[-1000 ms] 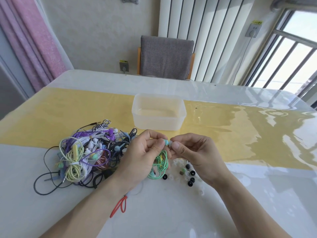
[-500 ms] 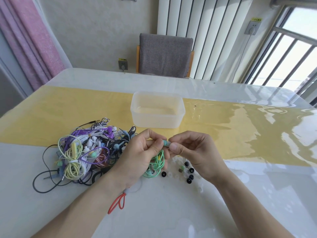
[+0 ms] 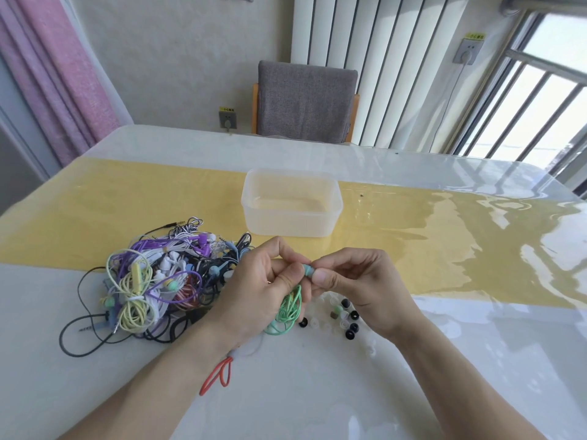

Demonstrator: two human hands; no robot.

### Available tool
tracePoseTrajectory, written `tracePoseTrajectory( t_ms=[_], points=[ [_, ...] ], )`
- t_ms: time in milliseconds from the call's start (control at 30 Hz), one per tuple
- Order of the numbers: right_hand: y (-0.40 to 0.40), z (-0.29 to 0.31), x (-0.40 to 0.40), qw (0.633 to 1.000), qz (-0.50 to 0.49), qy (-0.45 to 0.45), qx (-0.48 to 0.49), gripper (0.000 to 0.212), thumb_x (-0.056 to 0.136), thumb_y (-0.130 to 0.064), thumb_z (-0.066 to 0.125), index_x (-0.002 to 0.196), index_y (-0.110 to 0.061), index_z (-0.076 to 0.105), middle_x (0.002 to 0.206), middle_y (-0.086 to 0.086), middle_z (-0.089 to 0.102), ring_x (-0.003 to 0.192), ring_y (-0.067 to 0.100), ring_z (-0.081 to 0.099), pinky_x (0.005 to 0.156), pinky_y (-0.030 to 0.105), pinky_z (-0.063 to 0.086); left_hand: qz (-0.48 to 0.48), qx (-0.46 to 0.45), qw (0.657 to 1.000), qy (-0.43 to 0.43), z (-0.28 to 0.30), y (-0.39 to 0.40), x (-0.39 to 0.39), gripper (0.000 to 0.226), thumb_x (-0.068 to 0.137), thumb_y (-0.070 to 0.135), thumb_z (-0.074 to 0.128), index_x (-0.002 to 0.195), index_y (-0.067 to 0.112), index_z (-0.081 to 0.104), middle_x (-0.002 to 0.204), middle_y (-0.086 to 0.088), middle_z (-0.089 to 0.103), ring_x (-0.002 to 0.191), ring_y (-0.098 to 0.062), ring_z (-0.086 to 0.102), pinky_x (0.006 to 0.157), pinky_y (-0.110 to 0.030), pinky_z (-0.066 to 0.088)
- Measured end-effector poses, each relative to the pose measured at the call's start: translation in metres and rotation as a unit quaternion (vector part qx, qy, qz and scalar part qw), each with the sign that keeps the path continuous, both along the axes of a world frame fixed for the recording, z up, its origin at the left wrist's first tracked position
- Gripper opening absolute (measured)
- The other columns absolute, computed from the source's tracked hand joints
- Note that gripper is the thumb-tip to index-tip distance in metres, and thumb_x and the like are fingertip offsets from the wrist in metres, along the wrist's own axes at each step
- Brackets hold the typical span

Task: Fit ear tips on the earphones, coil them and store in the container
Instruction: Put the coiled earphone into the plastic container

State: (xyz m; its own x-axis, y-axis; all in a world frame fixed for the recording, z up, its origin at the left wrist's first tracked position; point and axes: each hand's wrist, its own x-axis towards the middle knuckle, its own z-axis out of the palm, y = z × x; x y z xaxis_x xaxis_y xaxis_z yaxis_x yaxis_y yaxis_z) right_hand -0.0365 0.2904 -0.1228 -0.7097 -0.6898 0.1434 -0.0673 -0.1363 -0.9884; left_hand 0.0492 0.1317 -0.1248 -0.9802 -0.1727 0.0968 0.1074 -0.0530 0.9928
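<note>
My left hand (image 3: 265, 290) pinches the teal earbud (image 3: 307, 270) of a mint-green earphone, whose cord (image 3: 287, 312) hangs in loops from the hand down to the table. My right hand (image 3: 359, 284) pinches the tip end of the same earbud between thumb and fingers; any ear tip there is hidden by the fingers. Loose black and clear ear tips (image 3: 344, 315) lie scattered on the table under my right hand. A tangled pile of earphones (image 3: 155, 281) in purple, yellow, white and black sits to the left. A translucent plastic container (image 3: 290, 203) stands empty behind my hands.
A red loop of cord (image 3: 219, 374) lies under my left forearm. The table carries a yellow runner (image 3: 95, 201) under a glossy cover. A grey chair (image 3: 305, 101) stands at the far edge of the table, and a window is at the right.
Both hands stay together on the earbud with only slight finger movement. The view has shifted a little downward.
</note>
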Motion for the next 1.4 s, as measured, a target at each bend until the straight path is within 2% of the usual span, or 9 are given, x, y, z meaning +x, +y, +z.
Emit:
tracePoseTrajectory(
  t_ms=[200, 400, 533, 767, 933, 1000, 1100, 1200, 1400],
  points=[
    [-0.001, -0.003, 0.0, 1.0, -0.016, 0.005, -0.005, 0.008, 0.076, -0.009, 0.078, 0.082, -0.005, 0.078, 0.079, 0.022, 0.074, 0.074, 0.029, 0.072, 0.076, 0.039, 0.058, 0.053, -0.083, 0.994, 0.039, -0.005, 0.006, -0.001, 0.015, 0.095, -0.004, 0.053, 0.087, 0.008, 0.053, 0.06, -0.005, 0.067, 0.049, -0.014, 0.062, 0.054, -0.023, 0.048],
    [-0.002, -0.009, -0.003, 0.995, 0.051, -0.075, -0.032, 0.026, 0.072, -0.032, 0.088, 0.079, -0.01, 0.075, 0.073, 0.019, 0.072, 0.067, 0.027, 0.068, 0.071, 0.039, 0.057, -0.015, -0.033, 0.999, 0.038, -0.001, 0.003, 0.003, 0.012, 0.097, -0.004, 0.049, 0.088, 0.004, 0.049, 0.06, -0.009, 0.063, 0.045, -0.02, 0.057, 0.048, -0.024, 0.046],
    [-0.003, -0.011, -0.001, 0.983, 0.081, -0.155, -0.053, 0.022, 0.072, -0.028, 0.085, 0.081, -0.011, 0.075, 0.07, 0.014, 0.071, 0.063, 0.02, 0.065, 0.069, 0.029, 0.056, -0.041, -0.011, 0.998, 0.056, 0.001, 0.0, 0.004, 0.008, 0.095, 0.002, 0.05, 0.087, 0.004, 0.047, 0.059, -0.007, 0.062, 0.043, -0.019, 0.056, 0.046, -0.023, 0.045],
    [-0.005, -0.001, 0.004, 0.995, -0.087, 0.038, -0.016, 0.014, 0.078, -0.011, 0.077, 0.089, -0.004, 0.077, 0.084, 0.014, 0.077, 0.073, 0.032, 0.072, 0.074, 0.033, 0.059, 0.071, -0.02, 0.996, 0.059, -0.001, 0.006, -0.002, 0.011, 0.095, -0.003, 0.051, 0.09, 0.007, 0.048, 0.062, -0.007, 0.067, 0.048, -0.015, 0.062, 0.055, -0.021, 0.047],
    [-0.006, -0.001, 0.007, 0.989, -0.112, 0.096, 0.004, 0.009, 0.079, -0.007, 0.079, 0.087, -0.01, 0.077, 0.084, 0.004, 0.078, 0.075, 0.019, 0.074, 0.073, 0.026, 0.057, 0.076, -0.008, 0.997, 0.032, 0.0, 0.005, 0.0, 0.007, 0.096, 0.004, 0.053, 0.093, 0.01, 0.051, 0.065, -0.009, 0.068, 0.052, -0.021, 0.061, 0.055, -0.044, 0.046],
    [-0.005, 0.0, 0.008, 0.99, -0.106, 0.092, 0.016, 0.006, 0.081, -0.007, 0.078, 0.087, -0.008, 0.077, 0.081, 0.005, 0.078, 0.071, 0.017, 0.072, 0.07, 0.025, 0.056, 0.075, -0.016, 0.996, 0.034, -0.001, 0.006, 0.0, 0.005, 0.096, 0.005, 0.053, 0.093, 0.008, 0.052, 0.066, -0.009, 0.068, 0.055, -0.021, 0.063, 0.056, -0.044, 0.047],
    [-0.003, 0.003, 0.006, 0.996, -0.081, 0.029, 0.014, 0.015, 0.082, -0.01, 0.076, 0.09, 0.002, 0.075, 0.077, 0.011, 0.075, 0.066, 0.016, 0.068, 0.067, 0.024, 0.054, 0.096, -0.092, 0.989, 0.068, -0.002, 0.009, 0.001, 0.002, 0.095, 0.011, 0.056, 0.094, 0.009, 0.056, 0.075, -0.005, 0.072, 0.07, -0.017, 0.07, 0.067, -0.032, 0.055],
    [-0.002, 0.004, 0.004, 0.996, -0.084, 0.015, 0.019, 0.02, 0.079, -0.014, 0.078, 0.09, 0.003, 0.074, 0.077, 0.018, 0.073, 0.065, 0.017, 0.065, 0.067, 0.027, 0.055, 0.123, -0.142, 0.98, 0.069, -0.004, 0.009, 0.001, 0.005, 0.092, 0.022, 0.061, 0.093, 0.017, 0.062, 0.084, 0.001, 0.072, 0.079, -0.012, 0.07, 0.069, -0.023, 0.052],
    [0.0, 0.012, 0.004, 0.994, -0.097, 0.025, 0.046, 0.039, 0.083, -0.031, 0.079, 0.116, -0.012, 0.069, 0.097, 0.009, 0.073, 0.079, 0.02, 0.068, 0.073, 0.034, 0.058, 0.157, -0.024, 0.987, 0.034, 0.0, 0.004, -0.004, 0.014, 0.095, 0.011, 0.059, 0.105, 0.017, 0.067, 0.089, -0.003, 0.072, 0.083, -0.01, 0.068, 0.074, -0.021, 0.05]
  ],
)
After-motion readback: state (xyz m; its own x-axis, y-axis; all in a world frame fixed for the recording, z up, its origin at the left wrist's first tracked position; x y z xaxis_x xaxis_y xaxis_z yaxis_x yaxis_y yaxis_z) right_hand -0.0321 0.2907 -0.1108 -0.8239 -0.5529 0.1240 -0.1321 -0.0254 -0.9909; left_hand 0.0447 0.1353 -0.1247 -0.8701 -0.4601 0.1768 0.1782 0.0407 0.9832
